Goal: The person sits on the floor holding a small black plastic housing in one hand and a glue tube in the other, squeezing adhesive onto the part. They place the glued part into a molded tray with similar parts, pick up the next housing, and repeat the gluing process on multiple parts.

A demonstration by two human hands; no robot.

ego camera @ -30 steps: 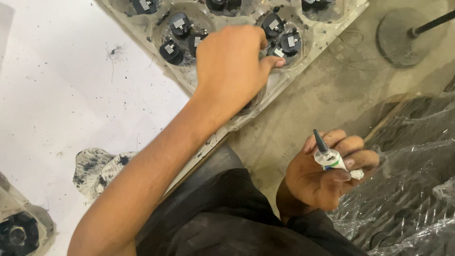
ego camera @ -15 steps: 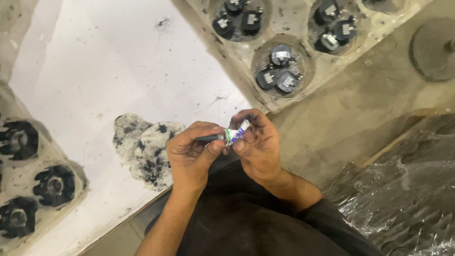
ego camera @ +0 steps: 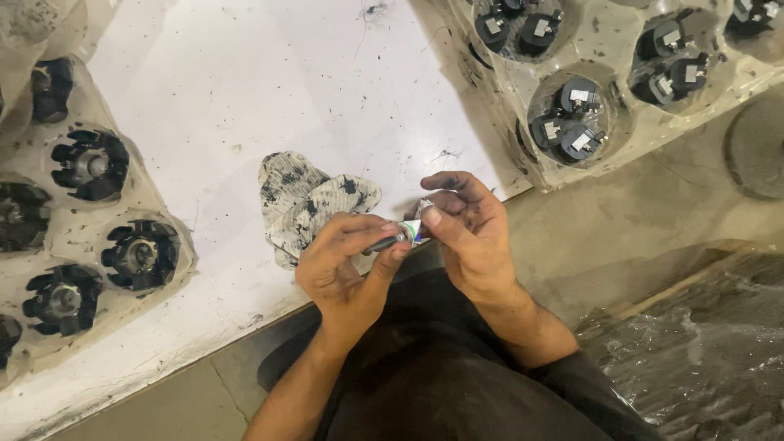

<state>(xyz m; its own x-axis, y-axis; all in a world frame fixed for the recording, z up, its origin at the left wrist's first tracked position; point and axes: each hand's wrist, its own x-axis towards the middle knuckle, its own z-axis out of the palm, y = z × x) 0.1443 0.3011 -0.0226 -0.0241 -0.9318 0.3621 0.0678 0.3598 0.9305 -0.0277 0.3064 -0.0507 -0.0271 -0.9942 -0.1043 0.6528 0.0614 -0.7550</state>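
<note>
Both hands pinching small tube

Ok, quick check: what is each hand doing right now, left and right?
Left hand: closed on the dark tip end of a small tube.
Right hand: fingers pinching the tube's crimped end.

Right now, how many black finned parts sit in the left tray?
6 finned parts: top, below it, left edge, two lower, one cut off bottom-left. More may lie off-frame.
</note>
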